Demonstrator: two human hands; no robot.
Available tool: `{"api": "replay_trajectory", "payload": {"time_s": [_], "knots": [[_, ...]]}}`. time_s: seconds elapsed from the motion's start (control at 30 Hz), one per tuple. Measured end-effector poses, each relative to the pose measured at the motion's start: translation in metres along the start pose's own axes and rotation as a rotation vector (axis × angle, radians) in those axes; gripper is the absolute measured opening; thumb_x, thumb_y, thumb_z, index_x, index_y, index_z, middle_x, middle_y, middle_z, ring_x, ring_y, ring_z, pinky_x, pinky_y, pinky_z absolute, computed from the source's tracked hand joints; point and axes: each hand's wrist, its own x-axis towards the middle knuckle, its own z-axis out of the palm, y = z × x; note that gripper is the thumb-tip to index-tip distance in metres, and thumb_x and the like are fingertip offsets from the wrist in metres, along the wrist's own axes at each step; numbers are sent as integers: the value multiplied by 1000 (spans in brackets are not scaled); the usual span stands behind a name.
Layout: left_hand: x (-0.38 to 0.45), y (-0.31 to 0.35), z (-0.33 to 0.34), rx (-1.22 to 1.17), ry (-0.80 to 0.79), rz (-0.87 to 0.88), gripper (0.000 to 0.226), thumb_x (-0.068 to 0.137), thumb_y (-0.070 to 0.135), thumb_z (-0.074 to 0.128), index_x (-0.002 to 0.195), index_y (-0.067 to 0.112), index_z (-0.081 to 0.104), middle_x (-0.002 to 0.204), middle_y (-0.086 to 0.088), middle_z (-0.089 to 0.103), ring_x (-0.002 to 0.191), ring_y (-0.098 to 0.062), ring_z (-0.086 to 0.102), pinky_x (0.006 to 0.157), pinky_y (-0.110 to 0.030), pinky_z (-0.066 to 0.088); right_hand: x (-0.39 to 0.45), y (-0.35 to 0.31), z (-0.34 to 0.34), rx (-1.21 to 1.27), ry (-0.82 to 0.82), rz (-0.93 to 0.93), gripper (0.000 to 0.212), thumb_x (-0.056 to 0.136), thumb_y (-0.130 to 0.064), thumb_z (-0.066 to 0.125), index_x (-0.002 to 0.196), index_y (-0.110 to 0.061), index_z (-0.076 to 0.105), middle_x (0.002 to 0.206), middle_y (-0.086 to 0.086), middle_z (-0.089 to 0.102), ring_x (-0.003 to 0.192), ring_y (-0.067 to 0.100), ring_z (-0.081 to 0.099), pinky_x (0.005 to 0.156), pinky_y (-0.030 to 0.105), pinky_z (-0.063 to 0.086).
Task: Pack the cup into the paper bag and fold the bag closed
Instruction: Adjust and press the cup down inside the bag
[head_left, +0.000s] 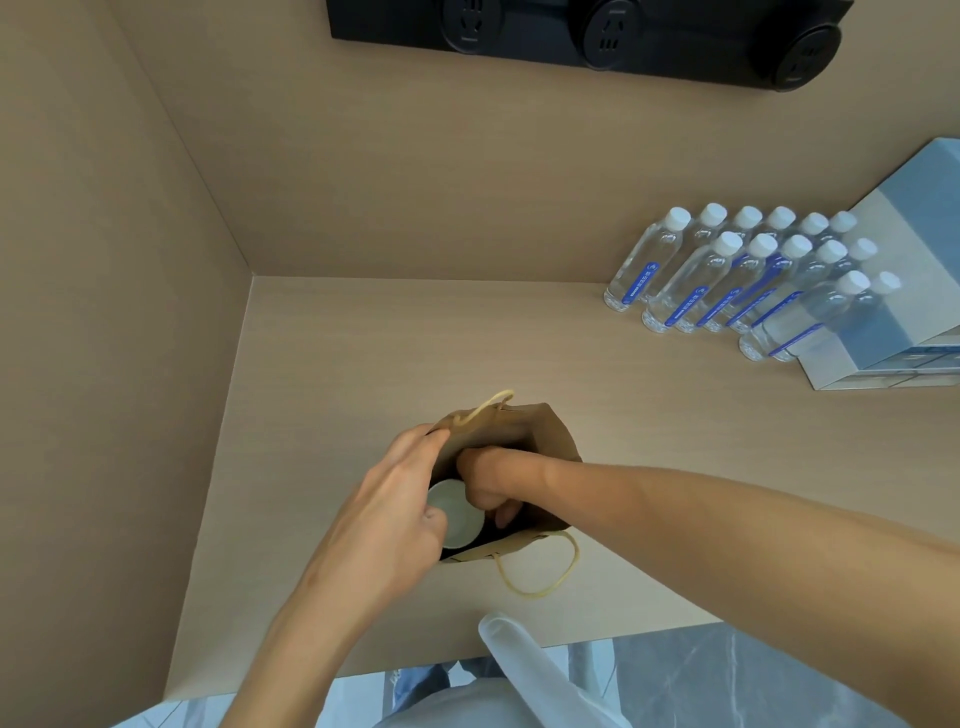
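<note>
A brown paper bag (540, 431) stands open on the table (363, 343), its mouth facing up, one cord handle at 12 o'clock and the other lying at 5 o'clock. The cup (457, 514), pale and round-topped, sits inside the bag at its 8 o'clock side. The left hand (395, 499) grips the bag's 9 o'clock edge, fingers curled over the rim and touching the cup. The right hand (488, 486) reaches into the bag from 3 o'clock, fingers bent beside the cup; whether they grasp it I cannot tell. Bottles (737, 280) stand well apart at 2 o'clock.
</note>
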Motion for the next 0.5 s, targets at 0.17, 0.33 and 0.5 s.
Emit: {"api": "replay_trajectory", "payload": {"time_s": [0.17,0.33,0.5], "knots": [[-4,3,1,6,-16,8,72,71,6,38,139,32,32,139,27,22,109,-2,39,84,-20,38,-11,1,-10,-186,-49,-21,18,95,-3,43,82,-2,56,65,13,57,46,21,47,48,29,44],[-7,8,0,18,-34,-26,72,74,7,37,143,27,28,146,22,20,120,-14,44,92,-31,45,-20,-5,-9,-406,-182,-54,15,96,-11,47,103,-3,59,67,10,49,50,20,42,50,28,40],[-8,12,0,23,-37,-51,72,75,7,38,143,27,27,145,23,16,119,-19,47,92,-36,47,-17,-6,-1,-405,-212,-72,34,95,-8,49,129,1,52,70,9,48,50,19,40,49,26,38]]}}
